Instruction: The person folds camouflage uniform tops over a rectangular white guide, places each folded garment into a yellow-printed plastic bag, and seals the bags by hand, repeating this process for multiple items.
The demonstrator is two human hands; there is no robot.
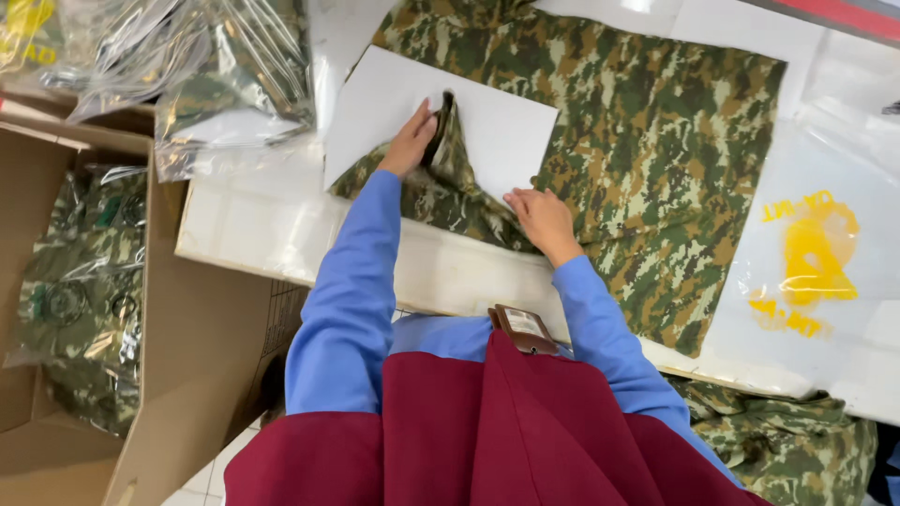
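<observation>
Left hand (410, 141) fingers are lying pressed together, flat along a raised fold of the green-and-brown camouflage fabric garment (647, 141), which is spreading across the white worktable (281, 225). Right hand (539, 217) fingers are curling onto the same fold's lower edge. A white rectangular cardboard sheet (497, 122) is sitting beneath the fold. Bagged camouflage garments (80, 290) are filling the brown cardboard box (187, 347) at left; a clear plastic bag with a yellow print (816, 262) is lying at right. Both blue-sleeved forearms are extending forward.

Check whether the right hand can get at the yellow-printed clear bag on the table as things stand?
Probably yes. The right hand rests on the camouflage garment, and the clear bag lies flat further right on the same table, with only flat cloth between.
</observation>
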